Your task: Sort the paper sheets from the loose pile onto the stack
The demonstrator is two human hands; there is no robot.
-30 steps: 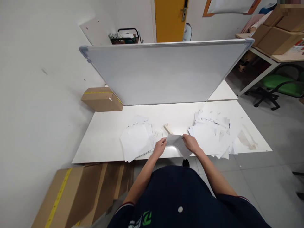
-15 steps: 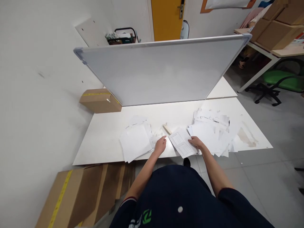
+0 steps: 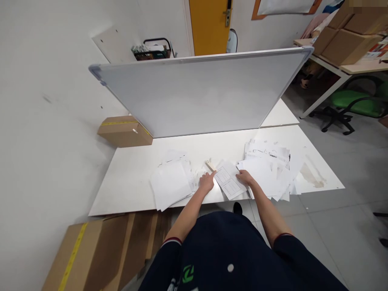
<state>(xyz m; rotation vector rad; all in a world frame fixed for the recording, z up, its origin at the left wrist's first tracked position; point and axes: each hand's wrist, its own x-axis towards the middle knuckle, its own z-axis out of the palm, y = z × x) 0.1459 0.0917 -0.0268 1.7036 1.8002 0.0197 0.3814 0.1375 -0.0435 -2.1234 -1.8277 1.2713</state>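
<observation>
- Printed sheet: at the near edge of the desk, between two paper piles, tilted in plan, boxed print facing up.
- Right hand: at the sheet's right edge, fingers close together; too small to tell whether they pinch it.
- Left hand: index finger stretched toward the sheet's far left corner, the others loosely curled; holds nothing visible. Contact at the fingertip unclear.
- Progress, as judged: mid-handling. This sheet is opened out flat and sits between the piles; both piles are sizeable, the left pile fairly neat on top, the right pile fanned and ragged. How much remains can't be read from them.
- Small pale block: just beyond the left fingertip.
- Desk: white top, brownish stain toward the right end.
- Whiteboard stands along the far side; cardboard box at its left.
- Larger cartons near left, below desk level.
- Beyond: yellow door; far right, green chair and stacked boxes on a second desk.
</observation>
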